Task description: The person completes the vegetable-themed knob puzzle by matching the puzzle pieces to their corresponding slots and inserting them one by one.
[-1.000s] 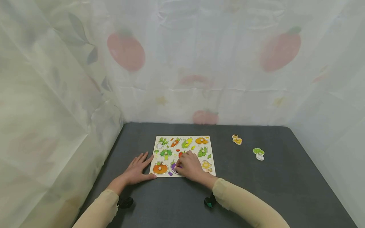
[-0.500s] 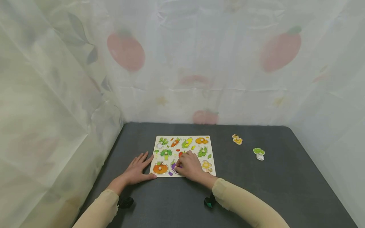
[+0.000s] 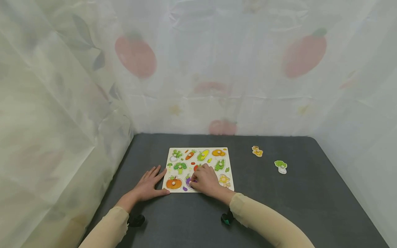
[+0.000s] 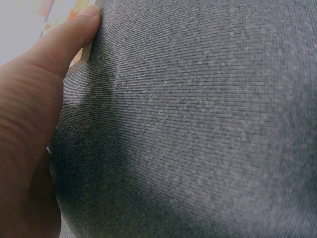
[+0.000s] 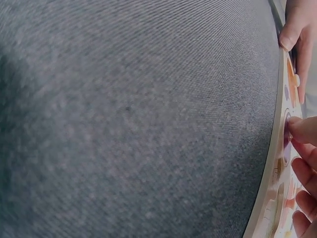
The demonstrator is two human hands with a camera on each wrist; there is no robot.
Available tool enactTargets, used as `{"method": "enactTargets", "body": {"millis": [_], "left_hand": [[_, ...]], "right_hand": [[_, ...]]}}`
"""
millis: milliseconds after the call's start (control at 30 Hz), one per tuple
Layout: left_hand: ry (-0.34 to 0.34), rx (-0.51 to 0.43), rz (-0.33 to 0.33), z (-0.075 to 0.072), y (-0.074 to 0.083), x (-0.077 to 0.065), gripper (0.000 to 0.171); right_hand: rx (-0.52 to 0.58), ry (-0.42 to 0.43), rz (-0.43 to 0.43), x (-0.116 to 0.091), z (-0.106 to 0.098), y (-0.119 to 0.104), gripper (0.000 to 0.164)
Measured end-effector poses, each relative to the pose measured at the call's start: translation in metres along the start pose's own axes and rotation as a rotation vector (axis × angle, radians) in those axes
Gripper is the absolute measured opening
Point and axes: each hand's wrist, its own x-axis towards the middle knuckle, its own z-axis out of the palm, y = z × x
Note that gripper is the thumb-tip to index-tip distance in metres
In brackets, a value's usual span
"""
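A white puzzle board [image 3: 183, 191] printed with vegetables lies on the table. My left hand [image 3: 148, 186] spreads its straight fingers at the board's left side, its thumb on the lower left corner. In the left wrist view, the thumb [image 4: 64, 42] touches the board's edge. My right hand [image 3: 206, 181] pinches at the purple eggplant piece [image 3: 187, 180] in the bottom row; the hand covers part of it and any knob there. A pumpkin piece [image 3: 174, 183] with a knob sits beside it, and a broccoli piece [image 3: 180, 167] above.
On the dark grey table [image 3: 294, 206], to the right of the board, lie a small orange-and-yellow piece [image 3: 257, 151] and a green leafy vegetable piece [image 3: 280, 166] with a white stalk. Pale printed curtains [image 3: 217, 69] surround the table at the back and sides.
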Motion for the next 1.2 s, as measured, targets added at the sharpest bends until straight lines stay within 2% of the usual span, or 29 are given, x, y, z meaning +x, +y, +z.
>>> {"method": "enactTargets", "body": {"millis": [300,500,633,933,1200], "left_hand": [[-0.005,0.015,-0.007,0.000,-0.001,0.001,0.106],[-0.005,0.015,-0.003,0.001,-0.003,0.001,0.106],[-0.004,0.012,-0.004,0.001,-0.003,0.001,0.106],[0.002,0.013,-0.012,0.001,-0.003,0.001,0.107],[-0.004,0.016,-0.018,0.000,-0.003,0.001,0.107]], "right_hand": [[-0.003,-0.050,0.002,-0.001,-0.012,0.004,0.011],[0.134,-0.014,0.035,-0.006,-0.036,0.023,0.014],[0.191,0.027,0.087,-0.011,-0.054,0.041,0.015],[0.178,0.066,0.181,-0.020,-0.083,0.078,0.022],[0.144,0.079,0.237,-0.026,-0.094,0.096,0.023]]}}
